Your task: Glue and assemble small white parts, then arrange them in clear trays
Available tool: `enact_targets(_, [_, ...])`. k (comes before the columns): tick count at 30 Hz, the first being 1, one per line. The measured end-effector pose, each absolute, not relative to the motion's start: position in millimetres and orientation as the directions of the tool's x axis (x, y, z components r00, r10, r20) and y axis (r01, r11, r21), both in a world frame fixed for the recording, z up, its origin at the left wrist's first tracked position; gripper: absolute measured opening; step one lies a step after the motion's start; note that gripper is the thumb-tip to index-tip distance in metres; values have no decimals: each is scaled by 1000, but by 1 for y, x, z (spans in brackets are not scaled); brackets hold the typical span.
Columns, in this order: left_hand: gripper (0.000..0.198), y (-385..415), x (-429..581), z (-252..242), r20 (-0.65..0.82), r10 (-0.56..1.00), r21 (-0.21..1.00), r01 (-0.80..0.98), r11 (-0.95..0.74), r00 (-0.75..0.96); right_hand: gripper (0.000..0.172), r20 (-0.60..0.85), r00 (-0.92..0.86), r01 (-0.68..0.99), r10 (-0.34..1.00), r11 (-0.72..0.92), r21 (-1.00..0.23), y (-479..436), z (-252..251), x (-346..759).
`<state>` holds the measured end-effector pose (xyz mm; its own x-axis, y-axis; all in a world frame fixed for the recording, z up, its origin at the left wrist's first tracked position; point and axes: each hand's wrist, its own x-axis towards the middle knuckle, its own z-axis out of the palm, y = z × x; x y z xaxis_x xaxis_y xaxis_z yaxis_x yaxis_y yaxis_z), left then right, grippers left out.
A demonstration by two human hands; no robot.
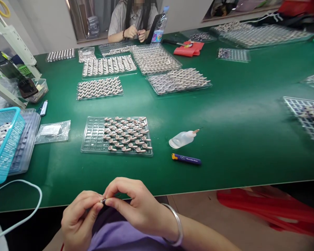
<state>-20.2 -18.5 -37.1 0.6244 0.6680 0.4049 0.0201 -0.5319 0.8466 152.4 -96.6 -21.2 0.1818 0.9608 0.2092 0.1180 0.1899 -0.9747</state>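
A tiny metal part (pixel 103 200) is pinched between the fingertips of the left hand (pixel 77 219) and right hand (pixel 138 205) over the lap, seemingly mid-assembly, just short of the green bench (pixel 238 115) where a half-filled clear tray (pixel 94 136) probably awaits careful placement.

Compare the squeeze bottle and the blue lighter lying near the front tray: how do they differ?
The squeeze bottle is translucent white, squat, with a thin nozzle pointing right and up; the blue lighter is opaque dark blue, slim, with a yellow left end. The bottle lies slanted and farther from the table edge; the lighter lies nearly level and closer. Both rest on their sides on the green table, untouched.
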Motion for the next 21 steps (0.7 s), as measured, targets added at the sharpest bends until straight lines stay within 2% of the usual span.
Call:
enact_targets(10, [28, -20, -30, -38, 506, 588, 729, 51, -682, 631, 8, 248, 175, 157, 953, 222, -962, -97, -18, 151])
enact_targets(21, [33, -22, -30, -39, 586, 533, 629, 72, -774, 610, 11, 263, 159, 149, 952, 241, -959, -96, -15, 152])
